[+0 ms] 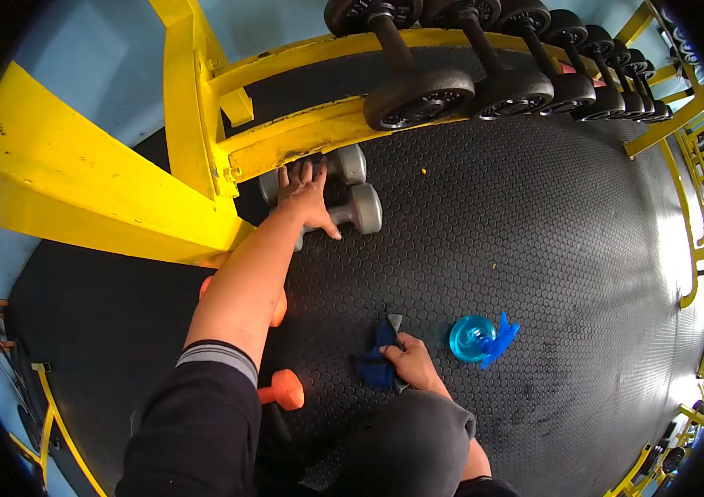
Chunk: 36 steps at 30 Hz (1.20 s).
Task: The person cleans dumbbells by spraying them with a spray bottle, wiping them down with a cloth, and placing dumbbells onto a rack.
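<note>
My left hand (306, 199) reaches forward with its fingers spread above two grey dumbbells. The fingertips lie over the farther grey dumbbell (351, 164), and the thumb points toward the nearer grey dumbbell (365, 209). Whether the fingers touch either one I cannot tell. Near my knee, my right hand (415, 363) is closed on a dark blue cloth (378, 356) with a grey edge. To the right of that hand stands a spray bottle (472, 339) with blue liquid and a blue trigger head.
A yellow rack (302, 137) carries several black dumbbells (511, 91) ahead. Its thick yellow post (103, 174) rises on the left. Below my left forearm lie an orange dumbbell (286, 389) and another orange one (279, 308), partly hidden. Black textured rubber matting (468, 215) covers the floor.
</note>
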Each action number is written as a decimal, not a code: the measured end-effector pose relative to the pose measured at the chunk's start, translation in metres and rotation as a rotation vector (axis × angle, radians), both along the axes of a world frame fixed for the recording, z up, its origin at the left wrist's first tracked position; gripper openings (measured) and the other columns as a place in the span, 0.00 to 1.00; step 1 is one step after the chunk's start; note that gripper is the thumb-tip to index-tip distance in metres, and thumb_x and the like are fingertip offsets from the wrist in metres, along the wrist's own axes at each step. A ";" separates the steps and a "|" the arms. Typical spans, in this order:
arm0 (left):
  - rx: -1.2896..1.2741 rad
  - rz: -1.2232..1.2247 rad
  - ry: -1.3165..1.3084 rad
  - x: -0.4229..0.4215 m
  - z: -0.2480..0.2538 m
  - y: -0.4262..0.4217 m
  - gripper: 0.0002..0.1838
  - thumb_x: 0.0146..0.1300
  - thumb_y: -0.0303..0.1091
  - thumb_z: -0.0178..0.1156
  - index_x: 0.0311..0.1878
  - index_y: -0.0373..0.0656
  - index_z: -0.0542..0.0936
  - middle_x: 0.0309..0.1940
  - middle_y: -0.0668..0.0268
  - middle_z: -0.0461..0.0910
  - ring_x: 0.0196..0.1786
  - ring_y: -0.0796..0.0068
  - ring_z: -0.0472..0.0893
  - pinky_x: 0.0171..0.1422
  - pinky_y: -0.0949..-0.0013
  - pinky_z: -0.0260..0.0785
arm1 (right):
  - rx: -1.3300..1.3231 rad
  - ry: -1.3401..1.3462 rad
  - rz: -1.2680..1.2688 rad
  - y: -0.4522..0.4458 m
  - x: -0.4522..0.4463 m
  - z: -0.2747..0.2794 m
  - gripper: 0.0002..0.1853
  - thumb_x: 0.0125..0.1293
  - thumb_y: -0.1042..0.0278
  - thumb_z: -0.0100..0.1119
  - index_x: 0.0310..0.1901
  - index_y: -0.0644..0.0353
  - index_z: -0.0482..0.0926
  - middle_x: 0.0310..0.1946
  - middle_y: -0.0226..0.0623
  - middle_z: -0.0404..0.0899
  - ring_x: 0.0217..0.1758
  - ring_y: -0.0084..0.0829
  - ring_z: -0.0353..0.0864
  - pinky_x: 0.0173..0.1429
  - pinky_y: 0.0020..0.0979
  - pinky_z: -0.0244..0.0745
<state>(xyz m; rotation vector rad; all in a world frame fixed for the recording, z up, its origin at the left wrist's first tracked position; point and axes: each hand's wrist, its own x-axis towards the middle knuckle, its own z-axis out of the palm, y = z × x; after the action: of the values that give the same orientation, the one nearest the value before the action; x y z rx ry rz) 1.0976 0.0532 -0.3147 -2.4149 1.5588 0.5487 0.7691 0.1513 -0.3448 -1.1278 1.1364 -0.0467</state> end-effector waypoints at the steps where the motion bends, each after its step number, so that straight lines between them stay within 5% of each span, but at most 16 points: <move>1: -0.037 0.018 -0.038 0.000 -0.005 -0.001 0.76 0.27 0.60 0.77 0.76 0.44 0.39 0.75 0.48 0.44 0.77 0.49 0.43 0.78 0.46 0.28 | -0.006 -0.003 -0.002 0.000 -0.003 -0.003 0.17 0.59 0.67 0.60 0.45 0.72 0.78 0.33 0.41 0.82 0.35 0.28 0.81 0.41 0.30 0.74; 7: 0.029 0.098 -0.050 -0.013 0.002 0.008 0.75 0.28 0.57 0.77 0.76 0.47 0.38 0.75 0.50 0.43 0.76 0.49 0.48 0.77 0.46 0.36 | -0.080 -0.029 -0.051 0.001 -0.011 -0.007 0.16 0.59 0.68 0.60 0.45 0.71 0.79 0.34 0.42 0.83 0.36 0.28 0.81 0.42 0.30 0.74; 9: 0.019 0.107 -0.025 -0.012 0.000 0.015 0.75 0.29 0.56 0.77 0.76 0.48 0.37 0.75 0.48 0.43 0.76 0.48 0.46 0.77 0.45 0.36 | -0.072 -0.015 -0.051 0.003 -0.010 0.010 0.09 0.60 0.71 0.59 0.39 0.68 0.79 0.30 0.31 0.80 0.33 0.20 0.76 0.39 0.26 0.72; 12: -0.002 0.110 -0.004 -0.012 -0.006 0.020 0.75 0.30 0.56 0.78 0.76 0.49 0.35 0.74 0.46 0.41 0.77 0.47 0.43 0.78 0.45 0.36 | -0.080 -0.039 -0.013 0.006 -0.016 -0.002 0.19 0.58 0.66 0.60 0.46 0.72 0.78 0.35 0.44 0.83 0.39 0.31 0.82 0.44 0.31 0.74; 19: 0.020 0.005 -0.093 -0.017 0.000 0.038 0.75 0.32 0.59 0.76 0.76 0.47 0.34 0.76 0.48 0.34 0.78 0.49 0.36 0.79 0.49 0.30 | -0.138 0.017 0.007 0.008 -0.026 0.008 0.16 0.58 0.66 0.61 0.43 0.70 0.79 0.32 0.41 0.83 0.35 0.28 0.80 0.41 0.31 0.73; 27: 0.122 0.064 -0.156 -0.019 0.036 0.052 0.76 0.32 0.62 0.76 0.76 0.46 0.34 0.76 0.46 0.30 0.78 0.46 0.30 0.76 0.38 0.25 | -0.117 -0.012 -0.054 0.014 -0.024 0.003 0.17 0.58 0.65 0.62 0.43 0.71 0.79 0.32 0.41 0.82 0.35 0.30 0.80 0.41 0.31 0.73; 29: 0.109 0.258 -0.060 -0.015 0.027 0.053 0.75 0.32 0.61 0.76 0.76 0.45 0.36 0.75 0.44 0.30 0.77 0.42 0.32 0.76 0.38 0.31 | -0.097 -0.009 -0.053 0.015 -0.023 0.009 0.17 0.58 0.64 0.62 0.43 0.71 0.79 0.33 0.42 0.83 0.36 0.30 0.81 0.42 0.31 0.73; 36: 0.071 0.168 -0.237 -0.019 0.005 0.058 0.61 0.36 0.57 0.76 0.72 0.43 0.56 0.74 0.44 0.41 0.74 0.40 0.49 0.77 0.52 0.44 | -0.114 0.036 -0.043 0.013 -0.023 0.024 0.23 0.58 0.64 0.62 0.51 0.73 0.76 0.40 0.49 0.82 0.44 0.35 0.82 0.49 0.31 0.74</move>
<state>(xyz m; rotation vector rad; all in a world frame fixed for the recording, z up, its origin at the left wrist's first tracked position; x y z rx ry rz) 1.0785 0.1110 -0.3094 -2.4657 1.2301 0.3254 0.7461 0.1638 -0.3212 -1.2089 1.2021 -0.1267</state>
